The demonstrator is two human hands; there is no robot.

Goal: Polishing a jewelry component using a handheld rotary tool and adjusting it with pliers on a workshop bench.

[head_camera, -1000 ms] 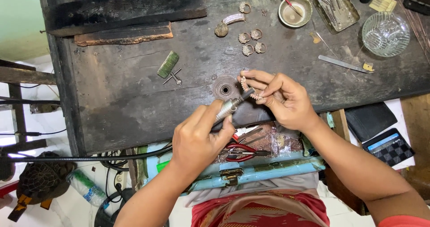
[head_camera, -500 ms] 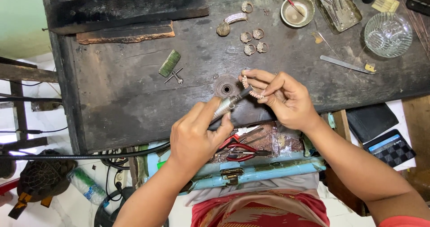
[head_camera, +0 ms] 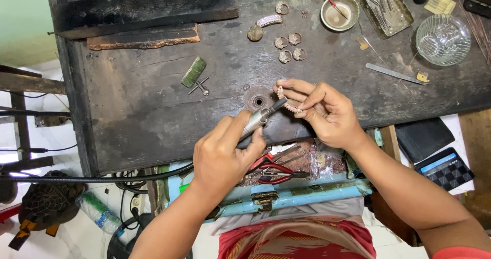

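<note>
Dark worn wooden workbench [head_camera: 153, 121] over pale tiled floor [head_camera: 71, 233].

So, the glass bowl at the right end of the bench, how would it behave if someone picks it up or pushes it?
The glass bowl looks thick and cut-patterned, so probably heavy for its size and stiff. Its wide, low shape suggests it would slide rather than tip. Being glass, it may chip if knocked against the metal tray beside it.

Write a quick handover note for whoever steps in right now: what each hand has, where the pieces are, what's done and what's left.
Left hand: grips a rotary tool, its tip at the jewelry piece.
Right hand: fingers pinch a small studded jewelry piece above the dark workbench.
Elsewhere: several rings lie at the bench's far side, by a small bowl and a glass dish. Red pliers sit in the blue tray.
Done: cannot tell.
Left: the piece in hand is under the tool.
</note>
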